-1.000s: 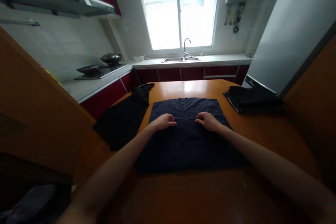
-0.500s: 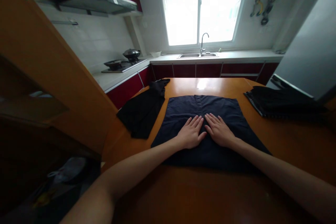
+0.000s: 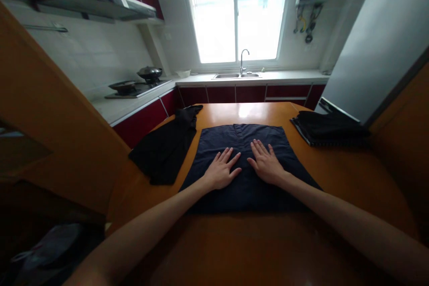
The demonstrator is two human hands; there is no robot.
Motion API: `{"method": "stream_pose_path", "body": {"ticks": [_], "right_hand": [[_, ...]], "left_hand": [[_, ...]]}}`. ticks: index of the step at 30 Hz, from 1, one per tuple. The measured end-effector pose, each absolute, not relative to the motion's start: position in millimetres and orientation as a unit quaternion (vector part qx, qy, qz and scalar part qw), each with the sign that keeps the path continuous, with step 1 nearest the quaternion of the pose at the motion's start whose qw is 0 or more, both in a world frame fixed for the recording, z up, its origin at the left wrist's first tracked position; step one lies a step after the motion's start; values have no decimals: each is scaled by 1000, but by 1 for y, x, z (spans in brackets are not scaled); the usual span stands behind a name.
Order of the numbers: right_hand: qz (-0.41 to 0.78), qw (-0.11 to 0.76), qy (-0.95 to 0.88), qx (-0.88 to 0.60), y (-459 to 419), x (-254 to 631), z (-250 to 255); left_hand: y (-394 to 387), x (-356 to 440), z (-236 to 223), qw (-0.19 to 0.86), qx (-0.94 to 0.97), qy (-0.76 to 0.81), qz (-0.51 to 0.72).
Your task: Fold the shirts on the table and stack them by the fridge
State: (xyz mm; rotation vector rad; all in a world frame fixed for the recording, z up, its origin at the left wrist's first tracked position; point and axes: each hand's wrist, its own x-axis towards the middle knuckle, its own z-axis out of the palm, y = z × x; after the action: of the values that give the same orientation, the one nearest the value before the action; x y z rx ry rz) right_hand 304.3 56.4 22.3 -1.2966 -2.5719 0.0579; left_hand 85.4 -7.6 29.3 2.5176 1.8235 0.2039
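Note:
A dark navy garment, which looks like a skirt (image 3: 241, 196), lies spread flat on the orange-brown wooden table (image 3: 228, 246). Its narrower edge, with a short placket or seam in the middle, points away from me. My left hand (image 3: 221, 170) rests flat on the left half of the cloth, fingers spread. On the right half lies my right hand (image 3: 266, 163), palm down and fingers stretched out. A gap of navy cloth shows between the two hands. Neither hand grips anything.
Left of the skirt lies a black garment (image 3: 167, 147). Folded black clothes (image 3: 328, 128) are stacked at the table's right, near the refrigerator (image 3: 375, 40). Beyond the table are a stove with pans (image 3: 149, 73) and a sink (image 3: 228, 76) under the window.
My hands have moved apart from nearly touching thumbs, the left one sliding left over the cloth. The camera view has turned somewhat to the right. The skirt stays flat.

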Motion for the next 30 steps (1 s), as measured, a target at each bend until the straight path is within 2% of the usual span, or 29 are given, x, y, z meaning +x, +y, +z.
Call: {"method": "stream_pose_path", "body": {"ticks": [3,8,25,30], "right_hand": [[42,118,-909,-397,42,288,20],[53,125,-910,-393,35,284,13],[89,101,-839,-527,52,310,11],[57,143,-830,-536,43,310,20]], "left_hand": [[-8,86,30,5,806,589,59],[-7,85,26,-1,806,589,66],[1,61,26,38,770,636,45],[-11,71,36,-15,789,611,64]]}}
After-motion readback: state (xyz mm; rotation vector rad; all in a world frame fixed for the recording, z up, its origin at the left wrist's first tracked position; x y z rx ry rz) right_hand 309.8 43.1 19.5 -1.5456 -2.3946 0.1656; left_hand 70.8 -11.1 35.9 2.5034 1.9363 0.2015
